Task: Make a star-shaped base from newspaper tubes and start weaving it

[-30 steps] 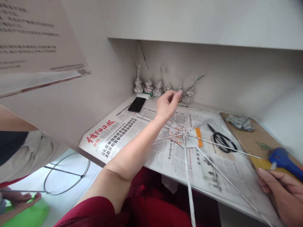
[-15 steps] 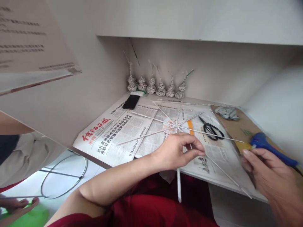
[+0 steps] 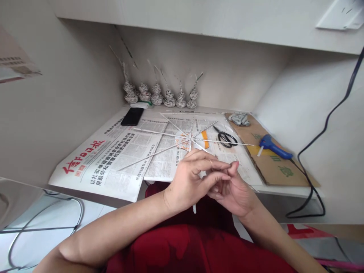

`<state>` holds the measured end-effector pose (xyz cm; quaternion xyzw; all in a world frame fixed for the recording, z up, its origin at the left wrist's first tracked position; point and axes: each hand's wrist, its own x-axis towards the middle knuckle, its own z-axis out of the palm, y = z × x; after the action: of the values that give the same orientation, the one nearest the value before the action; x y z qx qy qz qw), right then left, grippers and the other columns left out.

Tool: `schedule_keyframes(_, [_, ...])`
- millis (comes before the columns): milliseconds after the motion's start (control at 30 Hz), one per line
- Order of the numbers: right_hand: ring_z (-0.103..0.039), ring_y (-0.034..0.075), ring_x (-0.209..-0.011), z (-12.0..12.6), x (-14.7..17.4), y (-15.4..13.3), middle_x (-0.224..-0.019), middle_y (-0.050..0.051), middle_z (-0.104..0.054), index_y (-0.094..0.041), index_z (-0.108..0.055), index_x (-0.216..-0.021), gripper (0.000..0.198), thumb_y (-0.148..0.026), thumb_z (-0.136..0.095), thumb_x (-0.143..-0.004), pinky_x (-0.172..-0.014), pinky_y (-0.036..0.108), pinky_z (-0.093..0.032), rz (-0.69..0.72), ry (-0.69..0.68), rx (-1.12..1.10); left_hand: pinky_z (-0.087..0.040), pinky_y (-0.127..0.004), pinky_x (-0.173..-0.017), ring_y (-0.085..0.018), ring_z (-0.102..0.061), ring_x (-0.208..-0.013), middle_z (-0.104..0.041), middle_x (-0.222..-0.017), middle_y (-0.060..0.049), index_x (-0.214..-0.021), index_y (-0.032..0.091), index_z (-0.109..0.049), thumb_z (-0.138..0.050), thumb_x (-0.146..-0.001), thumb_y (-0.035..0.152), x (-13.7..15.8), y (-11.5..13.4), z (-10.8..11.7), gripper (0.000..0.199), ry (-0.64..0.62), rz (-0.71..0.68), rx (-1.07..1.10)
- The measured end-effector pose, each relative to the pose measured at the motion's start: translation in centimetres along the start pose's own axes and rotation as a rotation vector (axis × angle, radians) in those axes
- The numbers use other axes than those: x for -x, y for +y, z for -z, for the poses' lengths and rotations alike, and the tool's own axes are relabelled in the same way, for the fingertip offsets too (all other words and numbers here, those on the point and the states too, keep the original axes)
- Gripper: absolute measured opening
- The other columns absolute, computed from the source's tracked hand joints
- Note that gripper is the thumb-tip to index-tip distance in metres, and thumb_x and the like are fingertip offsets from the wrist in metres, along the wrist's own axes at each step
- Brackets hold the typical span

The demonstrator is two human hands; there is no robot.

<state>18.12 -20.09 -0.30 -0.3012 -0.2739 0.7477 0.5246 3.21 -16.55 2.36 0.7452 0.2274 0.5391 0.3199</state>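
My left hand (image 3: 192, 180) is closed in a pinch over the front edge of the desk, its thumb and fingertips meeting those of my right hand (image 3: 234, 191). The right fingers are curled and pressed together too; whatever lies between the fingertips is hidden. Just beyond the hands, thin rolled-paper sticks (image 3: 159, 133) cross at one centre like a star, spreading over newspaper (image 3: 113, 151). One white stick end (image 3: 194, 208) hangs below my left hand. Black-handled scissors (image 3: 226, 139) lie right of the star, and a blue glue gun (image 3: 274, 147) rests farther right on cardboard (image 3: 264, 167).
Several woven paper gourds (image 3: 170, 99) line the back wall. A black phone (image 3: 132, 116) lies at the left, a crumpled grey cloth (image 3: 239, 119) on the cardboard's far end. The glue gun's black cable (image 3: 335, 110) loops down the right side. An orange strip (image 3: 204, 139) lies under the sticks.
My right hand has moved left, away from the glue gun, and now meets my left hand's fingertips. The view has turned to the right, showing the cable and a wall socket.
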Motion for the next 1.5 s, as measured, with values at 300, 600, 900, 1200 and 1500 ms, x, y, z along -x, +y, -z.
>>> schedule_keyframes(300, [-0.046,0.007,-0.054,-0.5,0.8,1.2,-0.063,-0.003,-0.051,-0.018,-0.061,-0.076,0.049,-0.064,-0.076,-0.071,-0.044,0.016,-0.033,-0.045,0.002,-0.058,-0.044,-0.037,-0.085,-0.017,-0.062,-0.089,-0.074,-0.091,-0.003,-0.096,0.024,-0.074,-0.065,-0.09,0.023,1.2,0.6,1.0,0.01,-0.022,-0.148,-0.304])
schedule_keyframes(600, [-0.047,0.007,-0.051,-0.9,1.2,2.3,-0.062,-0.004,-0.053,-0.018,-0.061,-0.075,0.041,-0.053,-0.082,-0.071,-0.04,0.015,-0.031,-0.09,0.055,-0.062,-0.034,-0.044,-0.082,-0.02,-0.06,-0.087,-0.072,-0.087,-0.002,-0.097,0.02,-0.068,-0.054,-0.092,0.02,2.1,2.0,2.3,0.014,-0.092,-0.382,-0.741])
schedule_keyframes(900, [-0.044,0.005,-0.049,-1.3,2.2,2.7,-0.062,-0.003,-0.056,-0.016,-0.064,-0.076,0.036,-0.05,-0.077,-0.079,-0.038,0.013,-0.027,-0.119,0.0,-0.057,-0.034,-0.043,-0.083,-0.02,-0.059,-0.085,-0.07,-0.082,-0.002,-0.092,0.019,-0.067,-0.052,-0.093,0.02,2.5,3.0,2.8,0.016,-0.095,-0.426,-0.739])
schedule_keyframes(1200, [-0.039,0.004,-0.049,-1.7,2.1,2.7,-0.063,-0.003,-0.056,-0.016,-0.066,-0.077,0.031,-0.045,-0.077,-0.08,-0.038,0.013,-0.027,-0.122,-0.019,-0.13,-0.032,-0.043,-0.082,-0.02,-0.059,-0.085,-0.07,-0.083,-0.004,-0.091,0.018,-0.066,-0.053,-0.089,0.021,2.6,2.3,2.7,0.014,-0.095,-0.404,-0.68])
schedule_keyframes(1500, [-0.039,0.006,-0.051,-0.4,2.1,3.0,-0.064,-0.003,-0.051,-0.019,-0.066,-0.079,0.029,-0.047,-0.072,-0.083,-0.04,0.015,-0.028,-0.086,0.069,-0.049,-0.032,-0.042,-0.081,-0.019,-0.057,-0.084,-0.069,-0.083,-0.004,-0.088,0.018,-0.066,-0.053,-0.088,0.025,2.4,1.4,2.3,0.015,-0.125,-0.321,-0.639])
